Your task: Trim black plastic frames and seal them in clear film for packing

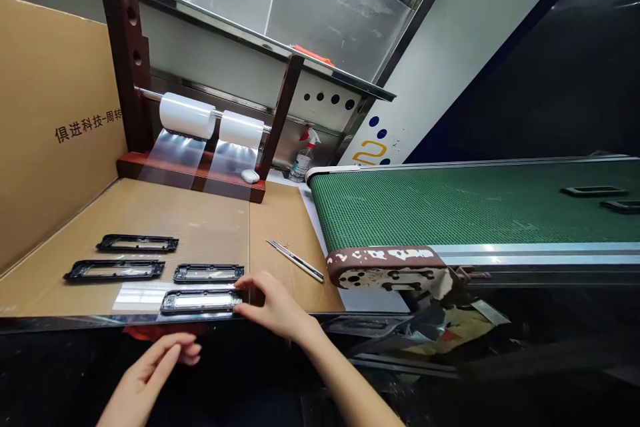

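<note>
My right hand [270, 307] grips the right end of a black plastic frame [167, 302] with a long window, thumb and forefinger on either side. That frame lies near the table's front edge, over the right part of a strip of clear film [133, 297]. Just below the edge, my left hand [155, 370] is off the table, fingers curled and thumb against them, with nothing visible in it. Behind the held frame lies a similar black frame [207, 266]. Two more, a rear frame [137, 237] and a front frame [113, 263], rest to the left.
Two film rolls [187, 115] hang on a brown stand [225, 192], which has a small white object [250, 176] on it. A utility knife [297, 261] lies right of my hand. Beyond are a spray bottle [303, 159] and a green conveyor belt [430, 207] carrying dark frames [593, 191].
</note>
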